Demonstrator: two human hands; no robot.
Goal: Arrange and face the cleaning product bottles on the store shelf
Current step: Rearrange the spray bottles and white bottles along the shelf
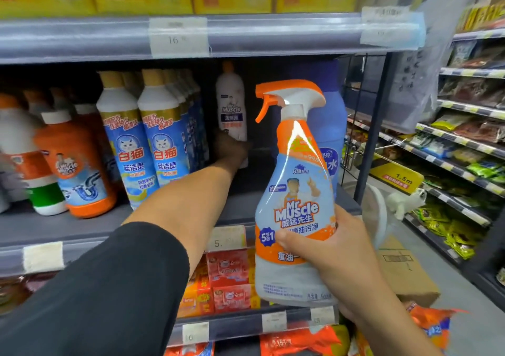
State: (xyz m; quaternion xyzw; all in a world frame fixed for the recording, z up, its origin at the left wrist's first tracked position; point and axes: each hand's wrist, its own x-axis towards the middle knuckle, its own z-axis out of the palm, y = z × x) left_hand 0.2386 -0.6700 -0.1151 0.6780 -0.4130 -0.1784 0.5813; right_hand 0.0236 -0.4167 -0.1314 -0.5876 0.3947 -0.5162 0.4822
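Hands at the shelf [175, 219].
Right hand [325, 249] clamps spray bottle [295, 191] upright; left hand [232, 150], behind it, grips white bottle [231, 107].

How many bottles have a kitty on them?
2: the cat bottles stand side by side on the middle shelf, one left, one right. More may hide behind them.

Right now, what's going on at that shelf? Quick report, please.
Left hand deep in shelf, gripping white bottle. Right hand holding spray bottle upright, out front. Big blue bottle close behind it.
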